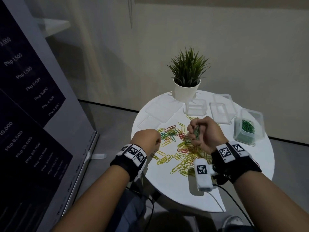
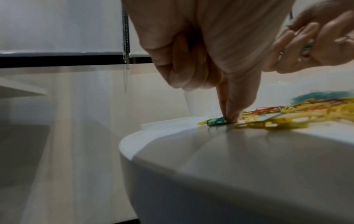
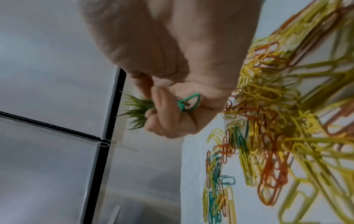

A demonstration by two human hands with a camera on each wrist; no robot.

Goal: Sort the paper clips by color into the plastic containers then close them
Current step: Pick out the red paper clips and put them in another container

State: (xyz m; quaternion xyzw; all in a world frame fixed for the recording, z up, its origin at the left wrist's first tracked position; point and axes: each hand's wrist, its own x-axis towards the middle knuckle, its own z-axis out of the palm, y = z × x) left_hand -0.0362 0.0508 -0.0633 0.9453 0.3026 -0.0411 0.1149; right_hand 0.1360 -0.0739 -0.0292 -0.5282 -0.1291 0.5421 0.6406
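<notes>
A mixed pile of yellow, red, green and blue paper clips (image 1: 182,148) lies in the middle of the round white table (image 1: 234,173). My left hand (image 1: 156,142) is at the pile's left edge, thumb and forefinger tips (image 2: 229,117) pinching a green clip (image 2: 217,121) that lies flat on the table. My right hand (image 1: 194,131) hovers over the pile and grips a small bunch of green clips (image 3: 188,103). At the right stands an uncovered clear container (image 1: 258,136) holding green clips (image 1: 248,126). Two empty clear containers (image 1: 196,107) (image 1: 220,113) stand behind the pile.
Two clear lids (image 1: 161,111) (image 1: 148,123) lie flat at the table's back left. A potted plant (image 1: 187,77) stands at the far edge. A dark price board (image 1: 25,97) leans at the left, off the table. Bare table lies in front of the pile.
</notes>
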